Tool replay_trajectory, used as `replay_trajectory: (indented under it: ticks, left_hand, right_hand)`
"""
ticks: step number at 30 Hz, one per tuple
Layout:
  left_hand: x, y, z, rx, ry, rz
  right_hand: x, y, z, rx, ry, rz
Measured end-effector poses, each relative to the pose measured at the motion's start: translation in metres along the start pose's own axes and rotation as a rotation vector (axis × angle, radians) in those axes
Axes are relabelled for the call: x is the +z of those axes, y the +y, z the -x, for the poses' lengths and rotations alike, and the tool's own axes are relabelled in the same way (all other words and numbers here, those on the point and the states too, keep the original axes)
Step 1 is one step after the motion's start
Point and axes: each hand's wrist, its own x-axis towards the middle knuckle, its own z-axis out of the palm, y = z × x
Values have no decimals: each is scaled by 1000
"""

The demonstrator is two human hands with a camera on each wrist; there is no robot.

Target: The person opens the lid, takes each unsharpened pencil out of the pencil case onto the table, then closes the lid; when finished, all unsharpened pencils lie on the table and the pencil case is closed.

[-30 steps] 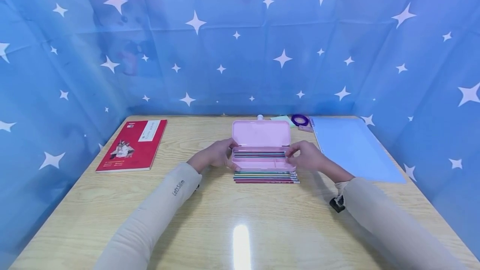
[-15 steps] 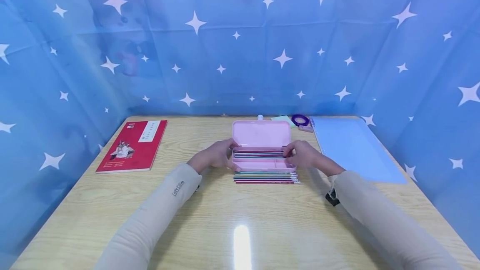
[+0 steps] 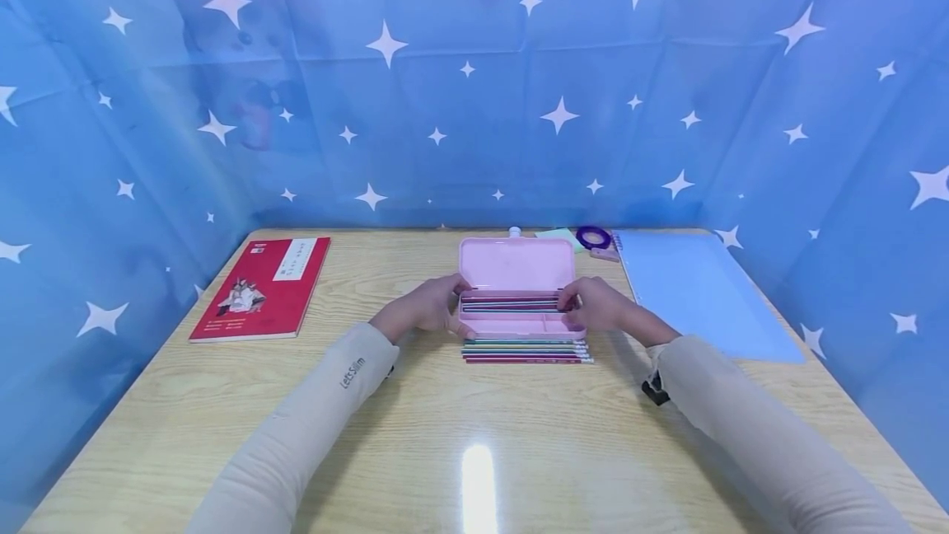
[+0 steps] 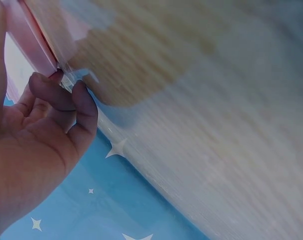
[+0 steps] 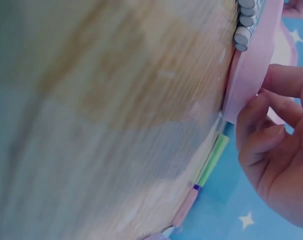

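An open pink pencil case (image 3: 516, 326) stands on the table with its lid (image 3: 516, 264) raised at the back. Several pencils (image 3: 507, 304) lie side by side in its rear compartment. My left hand (image 3: 433, 303) grips the case's left end, thumb toward the front and fingers at the back. My right hand (image 3: 599, 304) reaches over the right end, pinching at the pencils' right ends; its fingertips are partly hidden. In the right wrist view, the other fingers (image 5: 261, 140) curl outside the case wall. A row of several pencils (image 3: 525, 351) lies before the case, erasers rightward.
A red book (image 3: 259, 291) lies at the left. At the back right are a purple tape roll (image 3: 593, 237), a pink eraser-like block (image 3: 604, 255), pale green paper (image 3: 556, 234) and a light blue spiral pad (image 3: 697, 295). A white cap (image 3: 515, 231) shows behind the lid.
My right hand has moved slightly left and farther into the case. The pencils inside have shifted, with more purple-red ones showing. My left hand stays at the left end.
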Motion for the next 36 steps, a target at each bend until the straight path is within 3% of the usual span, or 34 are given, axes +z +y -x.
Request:
replay_trajectory:
  ticks: [8,29,36]
  left_hand:
    - [1,0,0,10,4,-5]
    - [1,-2,1,19,3,17]
    - [1,0,1,19,0,19]
  right_hand:
    - [1,-3,4,-6,37,30]
    - [4,-5,-3,-82,-25,92]
    - [4,-7,-3,-50,-53,86]
